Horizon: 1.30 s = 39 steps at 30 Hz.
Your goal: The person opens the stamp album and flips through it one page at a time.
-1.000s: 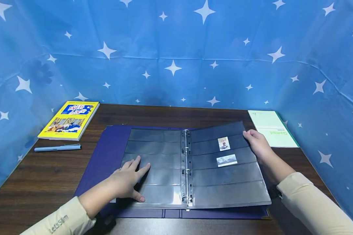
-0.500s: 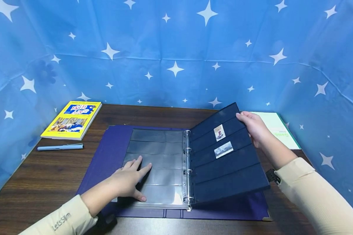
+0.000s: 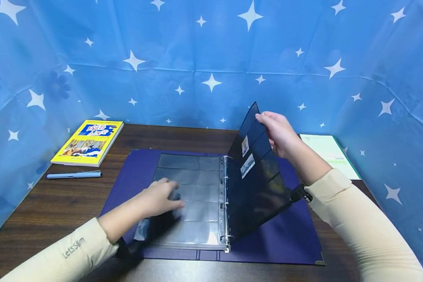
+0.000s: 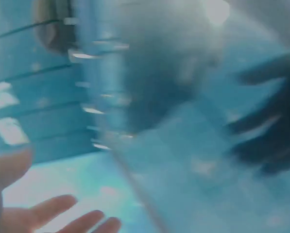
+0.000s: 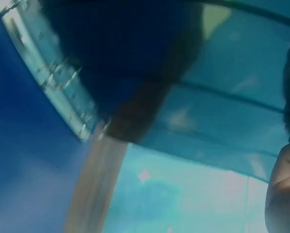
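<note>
An open purple ring binder (image 3: pixel 289 239) lies on the dark wooden table. My right hand (image 3: pixel 277 131) pinches the top outer corner of a dark stamp page (image 3: pixel 257 184) and holds it nearly upright over the rings (image 3: pixel 226 196). Two stamps (image 3: pixel 246 156) sit in that page's upper pockets. My left hand (image 3: pixel 160 199) hovers just over the clear pocket pages (image 3: pixel 194 176) on the left side, blurred, its fingers loosely bent. Both wrist views are blurred; the left wrist view shows straight fingertips (image 4: pixel 57 216) near the rings.
A yellow book (image 3: pixel 88 143) lies at the table's back left with a light blue pen (image 3: pixel 74 175) in front of it. A pale green booklet (image 3: pixel 329 154) lies at the back right. Blue star-patterned cloth walls in the table on three sides.
My right hand has lifted the stamp page from flat on the right side up to nearly vertical, swinging it leftward. My left hand has risen a little off the left pages.
</note>
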### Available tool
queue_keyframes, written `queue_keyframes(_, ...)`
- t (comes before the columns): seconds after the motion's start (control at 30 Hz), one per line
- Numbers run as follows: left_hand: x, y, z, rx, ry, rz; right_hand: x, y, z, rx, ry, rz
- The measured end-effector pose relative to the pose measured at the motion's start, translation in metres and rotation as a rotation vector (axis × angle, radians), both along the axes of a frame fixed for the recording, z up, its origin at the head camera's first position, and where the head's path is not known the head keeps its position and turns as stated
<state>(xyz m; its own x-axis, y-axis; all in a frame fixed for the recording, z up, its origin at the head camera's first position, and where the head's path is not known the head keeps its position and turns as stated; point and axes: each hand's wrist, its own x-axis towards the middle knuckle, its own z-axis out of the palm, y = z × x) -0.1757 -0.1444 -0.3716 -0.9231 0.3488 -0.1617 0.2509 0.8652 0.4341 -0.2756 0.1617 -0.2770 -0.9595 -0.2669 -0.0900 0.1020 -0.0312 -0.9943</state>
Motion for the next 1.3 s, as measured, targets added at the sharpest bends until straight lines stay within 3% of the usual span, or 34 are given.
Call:
queue_keyframes(0.13,-0.008,0.026,0.039,0.275,0.138,0.095,-0.001,-0.023,0.004,0.050,0.017,-0.011)
queue_keyframes(0.23,-0.009,0.043,0.067,0.403,0.167,0.097,-0.002,-0.036,0.004,0.030,0.020,0.001)
queue_keyframes(0.4,-0.011,0.070,0.101,0.514,0.036,0.041,-0.003,-0.051,0.004,0.062,0.002,-0.040)
queue_keyframes(0.53,-0.011,0.087,0.116,0.493,-0.056,0.000,-0.004,-0.057,0.006,0.084,-0.034,-0.086)
queue_keyframes(0.77,-0.012,0.097,0.122,0.429,-0.056,0.002,-0.002,-0.063,0.008,0.058,-0.053,-0.085)
queue_keyframes(0.97,-0.011,0.086,0.123,0.442,-0.007,0.000,0.001,-0.052,0.007,0.088,0.043,-0.039)
queue_keyframes(1.13,-0.005,0.060,0.118,0.447,-0.002,0.038,0.010,-0.027,-0.006,0.219,0.210,-0.009)
queue_keyframes(1.23,0.000,0.035,0.108,0.453,0.004,0.072,0.017,-0.007,-0.026,0.354,0.287,0.006)
queue_keyframes(1.3,0.004,0.016,0.099,0.457,0.012,0.101,0.023,0.008,-0.042,0.460,0.289,0.022)
